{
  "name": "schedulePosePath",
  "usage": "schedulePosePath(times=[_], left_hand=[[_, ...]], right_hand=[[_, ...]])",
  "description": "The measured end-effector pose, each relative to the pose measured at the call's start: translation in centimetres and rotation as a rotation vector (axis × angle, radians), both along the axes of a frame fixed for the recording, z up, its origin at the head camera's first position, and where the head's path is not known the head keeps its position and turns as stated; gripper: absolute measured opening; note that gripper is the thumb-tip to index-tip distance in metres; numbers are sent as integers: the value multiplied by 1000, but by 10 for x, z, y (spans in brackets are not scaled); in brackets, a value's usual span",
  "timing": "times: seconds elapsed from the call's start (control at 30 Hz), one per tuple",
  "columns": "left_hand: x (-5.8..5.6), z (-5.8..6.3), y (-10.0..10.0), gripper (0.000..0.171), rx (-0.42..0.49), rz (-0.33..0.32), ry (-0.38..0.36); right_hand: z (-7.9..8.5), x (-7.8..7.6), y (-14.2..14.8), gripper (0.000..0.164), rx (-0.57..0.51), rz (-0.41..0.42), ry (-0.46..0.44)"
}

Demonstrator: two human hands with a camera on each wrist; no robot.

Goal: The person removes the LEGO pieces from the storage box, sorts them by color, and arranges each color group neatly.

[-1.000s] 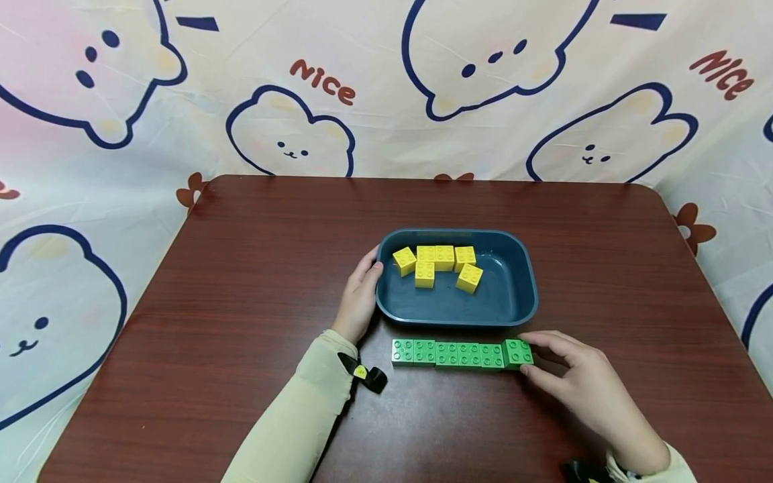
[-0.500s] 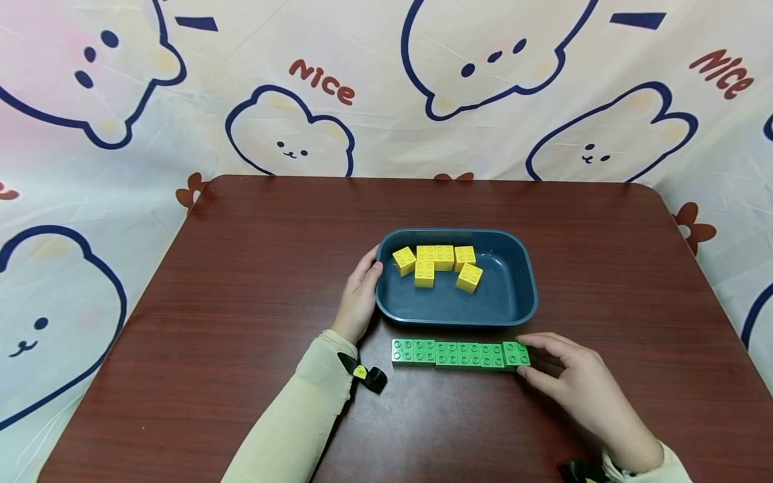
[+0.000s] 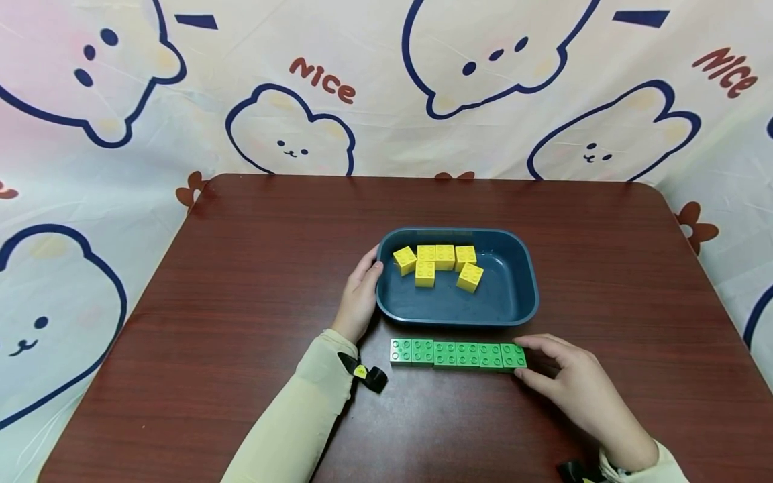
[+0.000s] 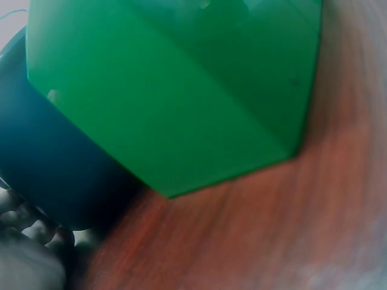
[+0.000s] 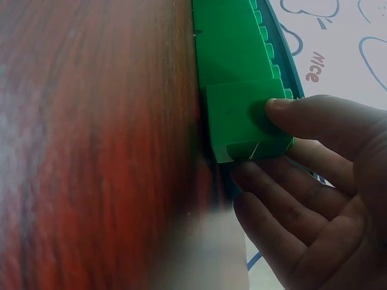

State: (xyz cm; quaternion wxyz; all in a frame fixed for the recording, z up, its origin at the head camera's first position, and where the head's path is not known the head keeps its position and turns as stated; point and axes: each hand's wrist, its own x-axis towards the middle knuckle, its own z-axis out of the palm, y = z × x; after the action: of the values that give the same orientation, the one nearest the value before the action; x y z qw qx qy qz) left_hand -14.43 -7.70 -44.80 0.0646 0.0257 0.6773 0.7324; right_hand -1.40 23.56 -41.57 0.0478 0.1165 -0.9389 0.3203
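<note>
My right hand pinches the last green block at the right end of a green row, thumb on its near side and a finger on its far side. In the right wrist view, that end block sits flush with the studded row. My left hand holds the left end of a blue tray, thumb at the rim, fingers along the outer wall. Several yellow blocks lie inside the tray. The green row lies just in front of it, its left end large in the left wrist view.
A dark brown wooden table carries everything. Behind it hangs a pale curtain with cartoon bears. A black wrist camera on the left wrist sits just left of the green row, and another is at the right wrist.
My right hand has moved slightly left, pressing the end green block down and inward, so it now lies level with the row. The left hand and tray have stayed put.
</note>
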Motion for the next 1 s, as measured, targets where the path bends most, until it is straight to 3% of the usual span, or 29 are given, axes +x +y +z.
schedulePosePath(times=[0.57, 1.0], left_hand=[[0, -1, 0, 40, 9, 9, -3], [10, 22, 2, 42, -5, -4, -7]], right_hand=[[-1, 0, 0, 39, 9, -8, -30], [-1, 1, -1, 39, -2, -13, -51]])
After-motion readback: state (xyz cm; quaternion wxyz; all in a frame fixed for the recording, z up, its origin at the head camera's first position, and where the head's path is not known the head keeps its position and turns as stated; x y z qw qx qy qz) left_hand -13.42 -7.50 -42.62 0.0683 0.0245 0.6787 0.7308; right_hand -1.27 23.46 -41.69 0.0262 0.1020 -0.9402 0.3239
